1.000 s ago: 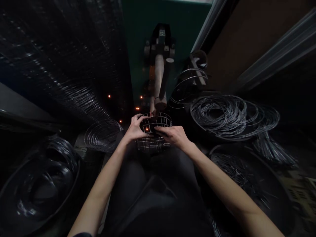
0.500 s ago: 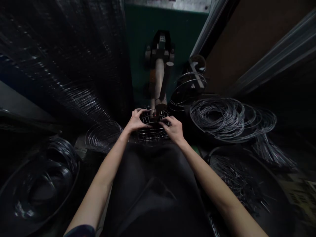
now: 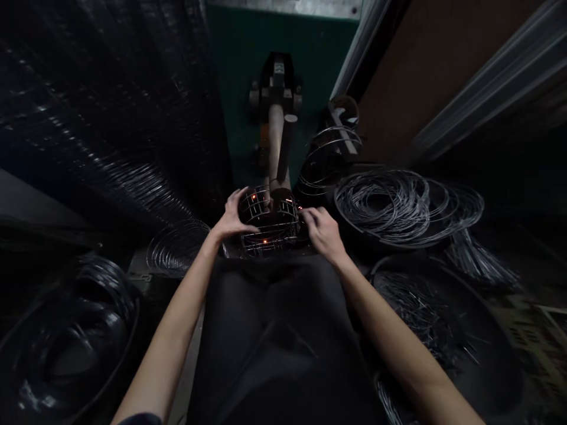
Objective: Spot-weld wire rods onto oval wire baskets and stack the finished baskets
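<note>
A round wire basket [image 3: 269, 227] sits under the tip of a welding machine arm [image 3: 275, 147], just past my dark apron [image 3: 274, 336]. My left hand [image 3: 231, 219] grips the basket's left side with curled fingers. On the basket's right rim, my right hand [image 3: 322, 231] pinches the wires. Small orange sparks glow on the wires near the arm's tip and lower down on the basket's near side.
A pile of loose wire rings [image 3: 398, 203] lies to the right, with a dark tub of short wire pieces [image 3: 434, 319] nearer me. Coiled rings [image 3: 175, 251] and a dark tub [image 3: 66, 342] are on the left. Stacked wire mesh [image 3: 110, 106] fills the upper left.
The basket has been turned under the arm and both hands have shifted on its rim. Sparks show again now; half a second ago there were none.
</note>
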### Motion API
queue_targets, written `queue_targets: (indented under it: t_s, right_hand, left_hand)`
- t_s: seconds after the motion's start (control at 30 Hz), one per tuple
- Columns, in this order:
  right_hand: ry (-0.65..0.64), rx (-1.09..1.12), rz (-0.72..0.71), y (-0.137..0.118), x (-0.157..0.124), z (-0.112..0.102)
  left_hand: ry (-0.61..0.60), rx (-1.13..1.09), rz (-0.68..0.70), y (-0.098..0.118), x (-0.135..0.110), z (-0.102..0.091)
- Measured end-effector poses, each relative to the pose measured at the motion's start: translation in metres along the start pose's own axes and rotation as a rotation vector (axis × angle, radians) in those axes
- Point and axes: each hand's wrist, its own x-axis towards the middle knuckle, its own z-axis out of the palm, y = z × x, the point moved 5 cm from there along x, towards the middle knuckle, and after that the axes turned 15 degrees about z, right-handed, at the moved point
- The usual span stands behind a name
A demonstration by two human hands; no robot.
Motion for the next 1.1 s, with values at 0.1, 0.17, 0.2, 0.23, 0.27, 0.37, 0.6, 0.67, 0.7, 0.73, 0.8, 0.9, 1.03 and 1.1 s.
queue_targets:
  t_s: [0.1,0.17,0.2,0.23,0.27,0.37,0.6,0.67,0.7,0.73,0.8,0.9,1.03,1.1]
  right_hand:
    - [-0.071,-0.066,0.079,0.035,-0.035,-0.025]
    - [-0.149,-0.111,0.160,0.069,-0.061,-0.028]
    - [-0.201,-0.117,0.200,0.087,-0.075,-0.024]
    - [-0.256,-0.113,0.234,0.105,-0.088,-0.018]
    - [-0.307,-0.101,0.259,0.122,-0.100,-0.011]
    - [-0.420,-0.045,0.307,0.163,-0.126,0.007]
    - [-0.348,0.118,0.325,0.097,-0.110,-0.019]
    - [-0.483,0.187,0.265,0.048,-0.095,-0.016]
    - [-0.591,0.201,0.251,0.026,-0.087,-0.010]
    - [-0.686,0.200,0.249,0.010,-0.080,-0.002]
    - [-0.777,0.143,0.244,-0.010,-0.067,0.015]
    - [-0.630,-0.083,0.106,-0.019,-0.054,0.031]
    - [-0.525,-0.455,-0.216,-0.021,-0.067,0.043]
    - [-0.524,-0.577,-0.301,-0.017,-0.074,0.046]
  left_hand:
    - [-0.006,-0.106,-0.066,-0.021,-0.029,0.008]
    - [0.029,-0.175,-0.095,-0.034,-0.041,0.017]
    - [0.062,-0.206,-0.108,-0.038,-0.043,0.020]
    - [0.100,-0.235,-0.123,-0.042,-0.045,0.022]
    - [0.138,-0.259,-0.142,-0.045,-0.045,0.024]
    - [0.223,-0.282,-0.184,-0.043,-0.044,0.021]
    - [0.183,-0.071,0.086,0.031,-0.065,0.002]
    - [0.106,0.029,0.129,0.058,-0.066,0.004]
    - [0.054,0.067,0.139,0.069,-0.064,0.006]
    - [-0.003,0.097,0.145,0.078,-0.061,0.010]
    - [-0.104,0.149,0.156,0.092,-0.055,0.020]
    - [-0.157,0.235,0.173,0.101,-0.046,0.029]
    - [-0.159,0.291,0.139,0.100,-0.041,0.030]
    - [-0.161,0.289,0.109,0.098,-0.040,0.029]
